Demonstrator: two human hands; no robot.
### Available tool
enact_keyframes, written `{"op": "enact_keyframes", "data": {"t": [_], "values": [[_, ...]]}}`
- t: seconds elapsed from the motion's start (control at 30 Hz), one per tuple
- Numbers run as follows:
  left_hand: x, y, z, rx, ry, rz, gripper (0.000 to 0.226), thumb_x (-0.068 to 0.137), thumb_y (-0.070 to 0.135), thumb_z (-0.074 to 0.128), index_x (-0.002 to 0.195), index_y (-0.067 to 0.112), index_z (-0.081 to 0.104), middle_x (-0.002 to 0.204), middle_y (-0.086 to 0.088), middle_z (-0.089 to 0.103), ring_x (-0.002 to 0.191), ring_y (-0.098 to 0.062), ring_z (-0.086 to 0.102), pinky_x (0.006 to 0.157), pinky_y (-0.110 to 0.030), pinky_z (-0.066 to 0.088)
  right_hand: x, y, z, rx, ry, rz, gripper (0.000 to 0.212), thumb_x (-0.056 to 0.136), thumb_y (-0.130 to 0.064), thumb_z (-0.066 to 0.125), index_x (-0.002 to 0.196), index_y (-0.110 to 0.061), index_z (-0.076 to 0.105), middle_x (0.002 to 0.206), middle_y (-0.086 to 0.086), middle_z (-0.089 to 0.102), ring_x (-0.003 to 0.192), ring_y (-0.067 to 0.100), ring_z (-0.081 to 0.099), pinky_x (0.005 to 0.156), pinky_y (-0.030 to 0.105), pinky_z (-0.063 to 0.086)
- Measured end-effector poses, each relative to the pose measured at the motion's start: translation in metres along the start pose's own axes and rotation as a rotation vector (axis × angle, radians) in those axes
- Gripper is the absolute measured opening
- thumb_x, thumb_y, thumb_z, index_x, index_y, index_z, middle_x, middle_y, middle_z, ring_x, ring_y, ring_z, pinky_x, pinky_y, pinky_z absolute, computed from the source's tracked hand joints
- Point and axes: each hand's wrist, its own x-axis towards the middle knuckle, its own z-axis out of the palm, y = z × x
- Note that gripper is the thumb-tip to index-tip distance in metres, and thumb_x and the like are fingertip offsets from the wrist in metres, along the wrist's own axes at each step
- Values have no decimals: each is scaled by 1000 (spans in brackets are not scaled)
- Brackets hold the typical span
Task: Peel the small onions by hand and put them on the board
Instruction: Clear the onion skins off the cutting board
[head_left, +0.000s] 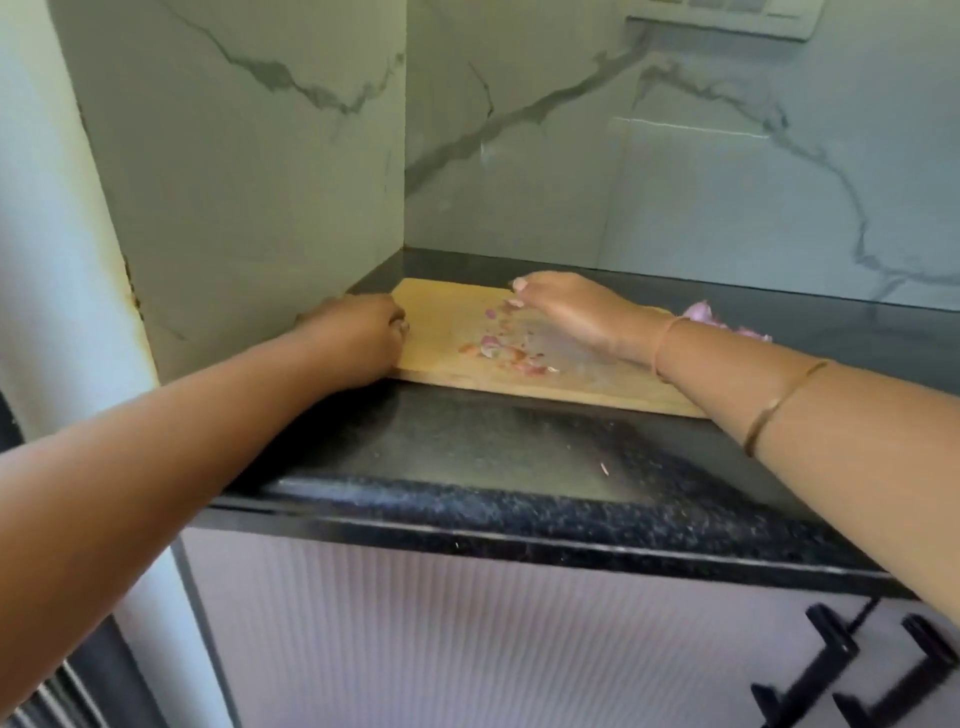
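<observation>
A wooden cutting board (447, 332) lies on the black counter in the corner by the marble walls. Pink and orange onion skin scraps (498, 348) are scattered over its middle. My left hand (358, 338) grips the board's left edge, fingers curled over it. My right hand (566, 312) lies flat over the board's right half, fingers stretched toward the scraps, touching the surface. A pile of pinkish onion pieces (711, 317) sits on the counter behind my right wrist, partly hidden by it.
The black speckled counter (519, 467) has a small skin flake (604, 468) near its front edge. Marble walls close the corner at left and back. Below are ribbed cabinet fronts with black handles (831, 670).
</observation>
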Motion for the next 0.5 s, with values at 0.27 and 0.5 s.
{"op": "enact_keyframes", "data": {"t": [0.27, 0.5], "values": [[2, -2, 8, -25, 30, 67, 35, 100, 29, 30, 113, 11, 57, 121, -12, 57, 109, -31, 53, 93, -39, 43, 79, 1, 25, -173, -169, 74, 57, 103, -45, 18, 147, -12, 30, 151, 10, 36, 136, 27, 37, 114, 36, 24], [1, -1, 8, -16, 42, 54, 32, 100, 27, 30, 104, 11, 57, 116, -13, 57, 106, -33, 53, 91, -39, 43, 43, -8, 23, -105, -184, -134, 39, 101, -41, 36, 114, -19, 65, 121, 0, 62, 114, 19, 53, 101, 33, 38]]}}
